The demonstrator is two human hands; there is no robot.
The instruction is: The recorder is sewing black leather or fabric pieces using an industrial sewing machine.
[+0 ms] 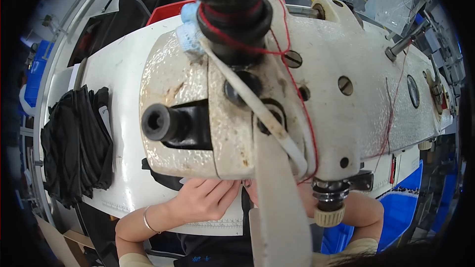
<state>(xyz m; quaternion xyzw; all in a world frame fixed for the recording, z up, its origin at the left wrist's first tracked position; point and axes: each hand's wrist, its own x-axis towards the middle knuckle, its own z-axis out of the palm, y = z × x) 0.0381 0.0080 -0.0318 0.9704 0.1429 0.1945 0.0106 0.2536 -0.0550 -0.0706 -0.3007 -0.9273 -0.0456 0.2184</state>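
Note:
A white sewing machine head (183, 163) fills the middle and hides much of the work below it. Just under its front edge, my left hand (210, 200) is closed, fingers bent and pressed together; their tips and whatever they pinch are hidden. Beside it, a piece of black fabric (166, 180) pokes out from below the machine. My right hand (253, 191) is mostly covered by the machine's pale lever (282, 202), only a bit of finger showing. A small metal piece (246, 183) shows between the hands, too small to name. A black strip (246, 210) hangs over the table edge there.
A stack of folded black fabric pieces (76, 143) lies on the white table (126, 133) at left. Red thread (304, 104) runs down the machine. Blue bins (396, 217) stand at lower right, a red tray (170, 12) behind the machine.

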